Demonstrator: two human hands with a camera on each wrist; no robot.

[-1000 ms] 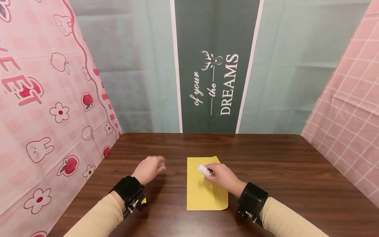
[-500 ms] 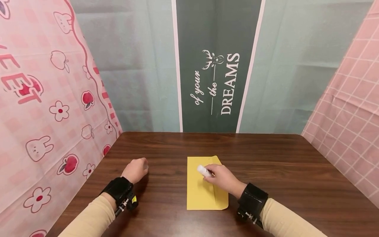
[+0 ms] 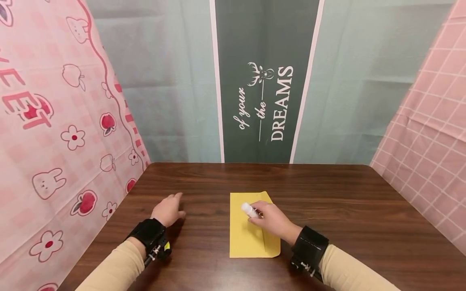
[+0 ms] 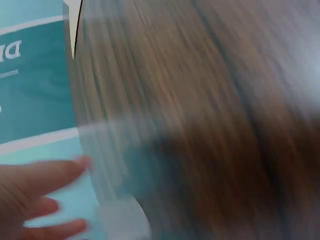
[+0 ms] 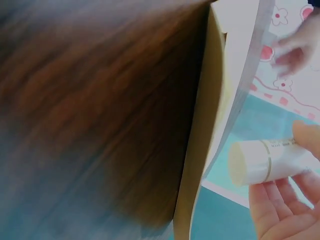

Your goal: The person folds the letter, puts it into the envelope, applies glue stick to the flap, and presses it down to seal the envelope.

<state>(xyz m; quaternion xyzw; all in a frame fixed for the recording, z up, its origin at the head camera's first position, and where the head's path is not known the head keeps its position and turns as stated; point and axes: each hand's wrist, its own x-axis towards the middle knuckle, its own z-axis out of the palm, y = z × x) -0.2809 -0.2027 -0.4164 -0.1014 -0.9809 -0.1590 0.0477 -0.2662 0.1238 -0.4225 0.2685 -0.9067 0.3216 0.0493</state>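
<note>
Gripping tube (image 3: 250, 210), fingers (image 5: 264, 206) hover over envelope (image 3: 240, 238), inside its left edge.

The head view is bright and clear; both wrist views blur the tabletop (image 4: 200, 90).

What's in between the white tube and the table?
The yellow envelope: in the head view, it lies on the brown table, below the white tube in the right hand.

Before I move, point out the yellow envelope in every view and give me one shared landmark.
Head: yellow envelope, lower middle, partly behind the right hand.
Left wrist: apparently the envelope, a pale sliver, top left.
Right wrist: envelope seen nearly edge-on, just right of centre.
Shared landmark: brown wooden table.
</note>
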